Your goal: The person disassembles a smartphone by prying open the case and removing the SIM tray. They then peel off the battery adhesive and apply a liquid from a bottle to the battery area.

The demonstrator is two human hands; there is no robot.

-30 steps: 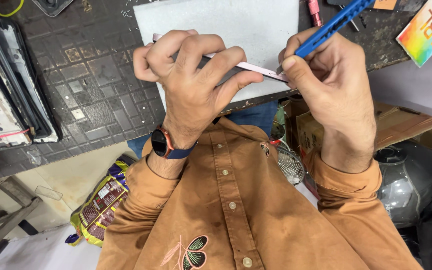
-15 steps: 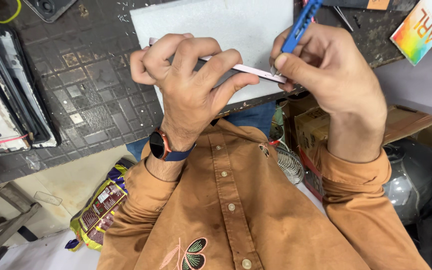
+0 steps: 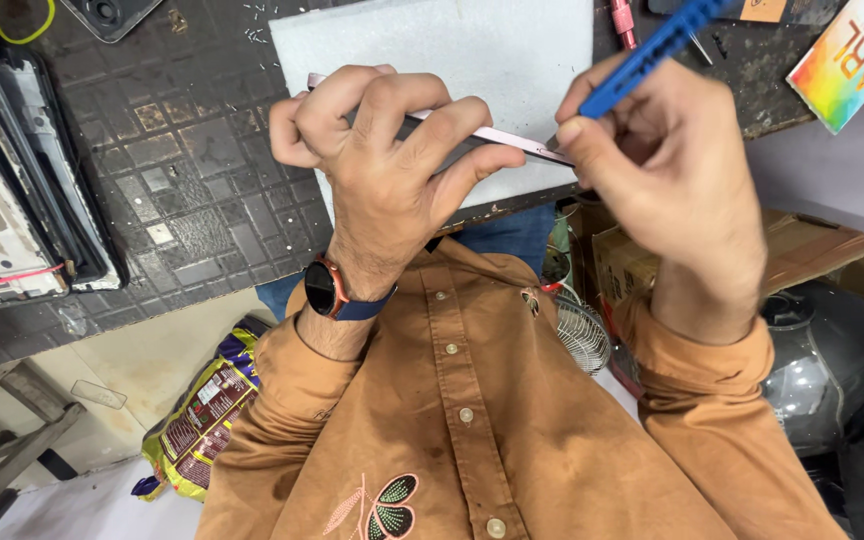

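Two hands at work on a thin pink phone, held edge-on above the counter.

Left hand [image 3: 392, 160]: grip closed tight round the phone [image 3: 512, 140], fingers curled over its top, thumb under; a watch [image 3: 327, 288] on the wrist. Right hand [image 3: 667, 165]: grip narrow, pinching a blue tool [image 3: 652, 50] whose lower end meets the phone's right end just beside the left fingertips; the tip itself is hidden. Phone sits over the near edge of a white foam pad [image 3: 492, 45] on the dark counter [image 3: 192, 160]. Stacked trays [image 3: 12, 200] lie well apart at left, a colourful box [image 3: 847, 65] at right.
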